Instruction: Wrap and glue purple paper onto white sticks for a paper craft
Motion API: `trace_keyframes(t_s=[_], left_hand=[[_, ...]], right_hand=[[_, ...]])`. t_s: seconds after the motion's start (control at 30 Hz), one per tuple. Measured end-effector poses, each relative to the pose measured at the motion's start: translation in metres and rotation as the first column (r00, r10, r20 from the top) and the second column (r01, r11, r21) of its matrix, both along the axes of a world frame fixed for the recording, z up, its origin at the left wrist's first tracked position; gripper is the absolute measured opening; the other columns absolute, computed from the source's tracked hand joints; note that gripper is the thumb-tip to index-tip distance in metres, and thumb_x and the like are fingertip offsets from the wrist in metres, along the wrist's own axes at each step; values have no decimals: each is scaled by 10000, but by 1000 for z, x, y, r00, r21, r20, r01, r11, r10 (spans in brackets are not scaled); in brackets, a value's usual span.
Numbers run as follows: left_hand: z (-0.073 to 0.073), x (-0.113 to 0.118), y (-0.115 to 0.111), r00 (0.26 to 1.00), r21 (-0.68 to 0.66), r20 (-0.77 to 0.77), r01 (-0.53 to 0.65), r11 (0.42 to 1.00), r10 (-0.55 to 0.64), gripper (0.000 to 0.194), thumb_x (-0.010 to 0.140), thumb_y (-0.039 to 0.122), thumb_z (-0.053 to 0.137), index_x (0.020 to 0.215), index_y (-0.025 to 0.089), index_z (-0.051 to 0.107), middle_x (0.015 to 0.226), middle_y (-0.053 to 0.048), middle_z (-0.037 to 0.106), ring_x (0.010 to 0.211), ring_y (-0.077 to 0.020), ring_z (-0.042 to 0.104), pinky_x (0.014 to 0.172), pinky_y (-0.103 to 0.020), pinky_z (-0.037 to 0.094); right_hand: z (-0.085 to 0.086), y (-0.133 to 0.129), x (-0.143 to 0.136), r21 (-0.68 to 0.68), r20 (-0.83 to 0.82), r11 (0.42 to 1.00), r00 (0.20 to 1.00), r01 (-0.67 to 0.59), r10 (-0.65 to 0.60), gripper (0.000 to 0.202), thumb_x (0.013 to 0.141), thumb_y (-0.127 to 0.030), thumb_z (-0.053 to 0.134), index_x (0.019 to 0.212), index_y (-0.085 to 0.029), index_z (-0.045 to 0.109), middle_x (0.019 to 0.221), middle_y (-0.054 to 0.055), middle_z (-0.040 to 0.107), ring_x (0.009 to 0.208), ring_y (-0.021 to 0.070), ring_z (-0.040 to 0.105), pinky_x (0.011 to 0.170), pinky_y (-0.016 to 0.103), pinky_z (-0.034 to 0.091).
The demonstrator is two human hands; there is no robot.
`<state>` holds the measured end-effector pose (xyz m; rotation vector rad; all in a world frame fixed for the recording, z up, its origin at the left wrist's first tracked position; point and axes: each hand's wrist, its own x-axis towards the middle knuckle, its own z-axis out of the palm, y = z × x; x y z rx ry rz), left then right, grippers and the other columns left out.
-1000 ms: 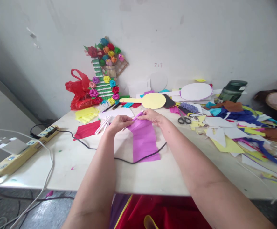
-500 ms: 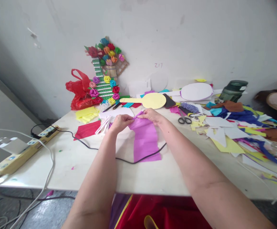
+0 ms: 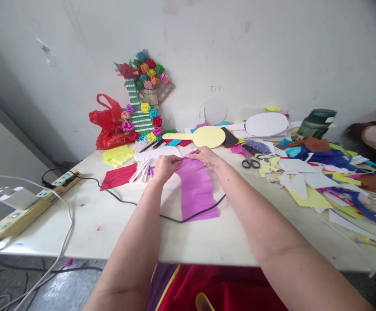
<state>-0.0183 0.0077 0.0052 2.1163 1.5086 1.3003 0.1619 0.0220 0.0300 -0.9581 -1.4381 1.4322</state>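
Both hands pinch the far edge of a purple crepe paper strip (image 3: 198,190), which hangs down toward me and lies on the table. My left hand (image 3: 167,167) grips the edge at its left corner, fingers closed. Close beside it, my right hand (image 3: 204,158) pinches the same edge, where a small rolled purple end shows above the fingers. What may be rolled inside is hidden. Left of my left hand lie several thin white paper rolls (image 3: 140,169) on a red paper piece (image 3: 118,177). A black cable (image 3: 181,220) crosses the purple paper's near end.
Scissors (image 3: 251,162) and heaped paper scraps (image 3: 307,172) lie to the right. A yellow paddle-shaped cutout (image 3: 209,136) lies behind my hands. A paper-flower model (image 3: 142,116) and red plastic bag (image 3: 108,123) stand against the wall. A power strip (image 3: 42,203) sits at left.
My left hand has turned slightly and moved a little right, closer to the right hand. The paper's far edge is gathered lower between the fingers. The other things have not moved.
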Motion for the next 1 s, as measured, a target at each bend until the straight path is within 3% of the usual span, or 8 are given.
trace_keyframes(t_s=[0.1, 0.17, 0.27, 0.4, 0.67, 0.83, 1.0], left_hand=[[2, 3, -2, 996, 64, -63, -58, 996, 62, 199, 688, 312, 609, 809, 203, 723, 684, -45, 689, 675, -183, 617, 612, -252, 425], [4, 5, -4, 997, 56, -60, -40, 998, 43, 206, 692, 309, 604, 824, 202, 721, 707, -47, 692, 687, -184, 618, 622, -252, 428], [6, 4, -4, 997, -53, 40, 74, 996, -72, 246, 673, 295, 618, 872, 186, 712, 754, -45, 696, 688, -173, 613, 621, -240, 435], [14, 0, -11, 967, -221, 176, 222, 950, -185, 298, 648, 321, 640, 884, 152, 705, 714, -36, 680, 592, -131, 563, 550, -215, 409], [29, -6, -25, 938, -361, 254, 318, 877, -236, 368, 617, 410, 654, 845, 124, 702, 471, 16, 522, 366, -57, 330, 361, -203, 217], [34, -3, -31, 939, -383, 255, 316, 868, -229, 276, 590, 396, 676, 663, 130, 667, 448, 15, 507, 373, -63, 357, 366, -200, 234], [32, 0, -30, 962, -349, 210, 239, 906, -173, 285, 611, 408, 657, 658, 126, 647, 429, 30, 474, 369, -57, 337, 368, -199, 228]], right_hand=[[3, -3, -2, 41, 6, 997, 998, 59, -59, 213, 502, -236, 761, 576, -111, 606, 506, 6, 604, 479, 112, 535, 481, 231, 429], [5, -4, -3, 52, -2, 996, 997, 75, -75, 197, 505, -220, 749, 550, -115, 588, 486, -4, 588, 457, 102, 511, 463, 225, 410], [5, -4, -2, 51, -16, 996, 997, 75, -74, 170, 506, -194, 735, 579, -113, 604, 496, -4, 593, 481, 112, 529, 487, 233, 422], [4, -3, -1, 41, 15, 998, 998, 56, -56, 162, 522, -186, 725, 635, -107, 641, 534, 5, 617, 528, 124, 561, 534, 243, 444], [2, -2, -1, 94, 109, 992, 991, -87, 76, 186, 544, -229, 728, 691, -124, 687, 577, 0, 640, 560, 111, 563, 585, 236, 444], [3, -5, -2, 97, 125, 987, 986, -126, 114, 192, 533, -222, 727, 696, -126, 689, 614, 4, 653, 618, 113, 576, 642, 236, 444], [1, -4, -2, 96, 111, 988, 987, -124, 113, 240, 563, -329, 720, 683, -127, 673, 592, 3, 629, 590, 123, 562, 597, 247, 438]])
